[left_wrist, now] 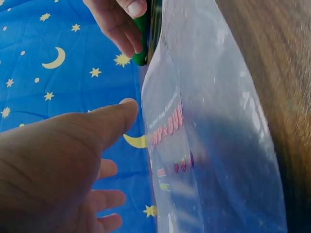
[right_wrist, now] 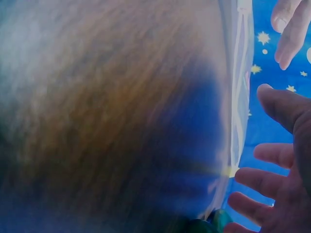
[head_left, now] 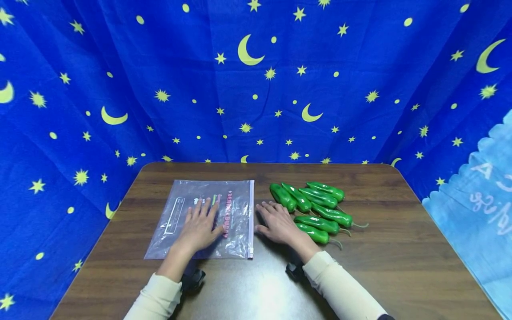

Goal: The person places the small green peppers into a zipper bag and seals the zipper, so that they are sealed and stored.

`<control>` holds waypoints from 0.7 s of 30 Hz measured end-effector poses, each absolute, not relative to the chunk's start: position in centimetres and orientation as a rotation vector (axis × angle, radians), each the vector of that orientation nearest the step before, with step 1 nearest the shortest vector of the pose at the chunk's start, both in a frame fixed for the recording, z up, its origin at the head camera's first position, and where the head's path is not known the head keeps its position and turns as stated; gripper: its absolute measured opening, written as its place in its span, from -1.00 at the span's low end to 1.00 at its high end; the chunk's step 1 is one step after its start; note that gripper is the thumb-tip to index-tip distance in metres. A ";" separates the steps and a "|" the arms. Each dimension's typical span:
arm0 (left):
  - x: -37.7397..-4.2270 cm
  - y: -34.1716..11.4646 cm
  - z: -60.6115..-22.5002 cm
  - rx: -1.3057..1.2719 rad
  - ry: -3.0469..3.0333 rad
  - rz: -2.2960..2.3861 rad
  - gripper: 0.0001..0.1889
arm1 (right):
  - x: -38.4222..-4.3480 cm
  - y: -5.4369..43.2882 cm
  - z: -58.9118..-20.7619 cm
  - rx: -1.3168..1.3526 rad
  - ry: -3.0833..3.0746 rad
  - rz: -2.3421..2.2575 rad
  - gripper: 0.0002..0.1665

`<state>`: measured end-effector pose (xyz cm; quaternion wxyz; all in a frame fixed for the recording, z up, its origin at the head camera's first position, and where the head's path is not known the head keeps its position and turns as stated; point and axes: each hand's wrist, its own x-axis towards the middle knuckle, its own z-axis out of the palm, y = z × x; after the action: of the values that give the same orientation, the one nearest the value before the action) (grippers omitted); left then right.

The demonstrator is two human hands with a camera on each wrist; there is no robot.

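Observation:
A clear plastic zip bag with pink lettering lies flat on the left half of the table, its pale zip strip facing right. Over its middle is my left hand, palm down with fingers spread; the left wrist view shows this hand slightly apart from the bag. My right hand is between the zip strip and several glossy green peppers, fingers extended and holding nothing. In the right wrist view, the right hand appears with straight fingers. Its palm hides part of the nearest peppers in the head view.
The brown wooden table has rounded far corners. A blue curtain with yellow moons and stars hangs behind it and along both sides. At the right is a light blue cloth with white lettering.

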<state>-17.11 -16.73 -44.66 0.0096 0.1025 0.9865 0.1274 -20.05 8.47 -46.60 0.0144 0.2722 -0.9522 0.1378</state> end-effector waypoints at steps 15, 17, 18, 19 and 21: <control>-18.1 -16.9 -45.0 0.372 3.065 0.367 -0.19 | -20.8 8.3 -47.0 0.823 -3.050 0.384 -0.23; -18.1 -16.9 -45.1 0.386 3.064 0.368 -0.19 | -20.9 8.2 -47.0 0.818 -3.062 0.375 -0.23; -18.1 -16.9 -45.1 0.389 3.062 0.369 -0.19 | -20.9 8.2 -47.0 0.818 -3.065 0.371 -0.23; -18.1 -16.9 -45.2 0.395 3.061 0.368 -0.19 | -20.9 8.2 -47.0 0.819 -3.065 0.369 -0.23; -18.1 -16.9 -45.2 0.403 3.059 0.366 -0.20 | -20.9 8.1 -47.0 0.824 -3.066 0.371 -0.23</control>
<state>-18.09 -16.95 -45.24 0.0170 0.1296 0.9844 0.1178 -20.93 8.12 -47.01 -0.0273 0.2578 -0.9588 0.1160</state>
